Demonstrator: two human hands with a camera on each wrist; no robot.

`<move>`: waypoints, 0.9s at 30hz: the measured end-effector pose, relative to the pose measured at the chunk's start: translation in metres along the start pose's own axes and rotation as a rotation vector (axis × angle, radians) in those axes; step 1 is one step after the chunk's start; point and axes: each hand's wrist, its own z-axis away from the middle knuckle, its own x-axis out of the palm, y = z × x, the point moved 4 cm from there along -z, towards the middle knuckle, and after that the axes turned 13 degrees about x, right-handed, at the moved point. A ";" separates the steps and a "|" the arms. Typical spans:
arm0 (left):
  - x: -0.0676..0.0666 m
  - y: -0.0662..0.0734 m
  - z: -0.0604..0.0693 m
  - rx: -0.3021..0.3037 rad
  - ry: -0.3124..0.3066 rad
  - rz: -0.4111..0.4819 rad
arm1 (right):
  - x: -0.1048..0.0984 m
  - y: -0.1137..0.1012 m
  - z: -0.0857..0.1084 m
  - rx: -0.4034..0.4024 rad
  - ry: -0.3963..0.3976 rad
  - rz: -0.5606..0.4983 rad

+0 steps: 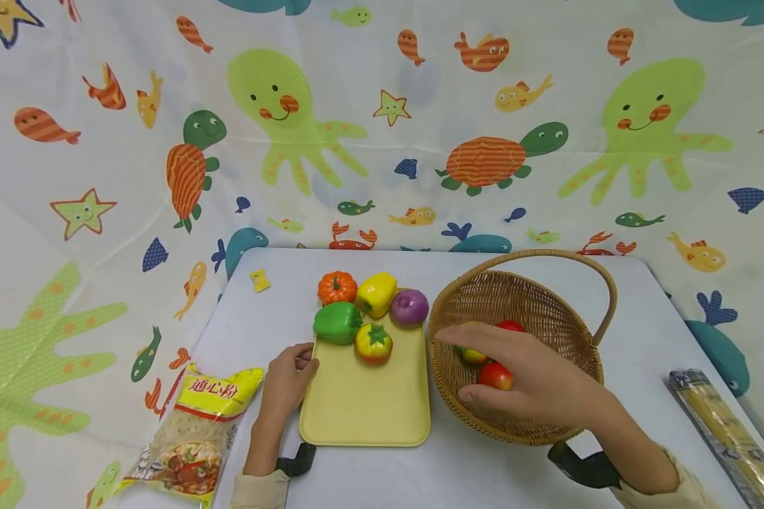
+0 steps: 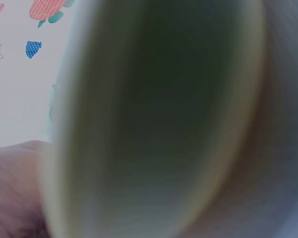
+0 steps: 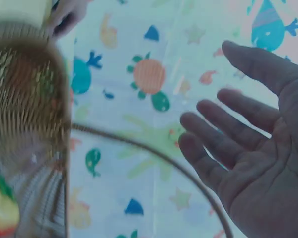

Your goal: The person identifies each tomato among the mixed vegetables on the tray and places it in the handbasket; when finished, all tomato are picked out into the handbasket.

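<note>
A pale yellow tray (image 1: 366, 406) lies flat on the white table, its left rim pinched by my left hand (image 1: 288, 378). Toward its far end sit a toy pumpkin (image 1: 337, 288), a yellow bell pepper (image 1: 377, 295), a green bell pepper (image 1: 337, 323), a purple onion (image 1: 409, 307) and a yellow-red tomato (image 1: 373, 344). Over the wicker basket (image 1: 550, 311) hovers my right hand (image 1: 528, 367), fingers extended and palm bare in the right wrist view. Inside the basket are red pieces (image 1: 495, 376) and a yellow-green one (image 1: 472, 355), partly hidden by that hand.
A bag of macaroni (image 1: 191, 431) lies left of my left forearm. At the far right edge rests a long clear pack of noodles (image 1: 719, 431). A small yellow packet (image 1: 259, 281) is at the back left. The basket's tall handle (image 1: 605, 283) arches upward.
</note>
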 end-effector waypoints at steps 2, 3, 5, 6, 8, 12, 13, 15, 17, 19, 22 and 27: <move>0.000 0.000 0.001 0.003 -0.001 -0.001 | 0.008 -0.008 0.001 -0.025 0.023 -0.017; 0.000 0.000 0.001 0.002 -0.002 -0.003 | 0.012 -0.011 0.002 -0.039 0.035 -0.027; 0.000 0.000 0.001 -0.001 -0.003 -0.004 | 0.022 -0.019 0.003 -0.058 0.053 -0.053; 0.000 -0.001 0.001 -0.002 -0.005 -0.006 | 0.028 -0.023 0.003 -0.058 0.060 -0.073; 0.000 -0.001 0.001 -0.002 -0.009 -0.006 | 0.040 -0.031 0.003 -0.054 0.070 -0.128; 0.001 -0.001 0.000 -0.002 -0.006 -0.007 | 0.066 -0.045 -0.004 -0.016 0.110 -0.250; 0.001 -0.001 0.000 -0.002 -0.004 -0.008 | 0.072 -0.048 -0.007 -0.006 0.123 -0.283; 0.001 -0.001 0.000 -0.004 -0.002 -0.008 | 0.084 -0.050 -0.013 0.041 0.155 -0.342; 0.001 0.000 0.000 -0.004 -0.004 -0.006 | 0.095 -0.048 -0.019 0.130 0.183 -0.394; 0.000 0.000 0.000 -0.003 -0.006 -0.009 | 0.106 -0.044 -0.025 0.222 0.209 -0.449; 0.000 0.000 0.000 -0.005 -0.009 -0.011 | 0.122 -0.035 -0.036 0.330 0.252 -0.528; 0.000 0.000 0.000 -0.008 -0.013 -0.009 | 0.147 -0.014 -0.056 0.441 0.328 -0.585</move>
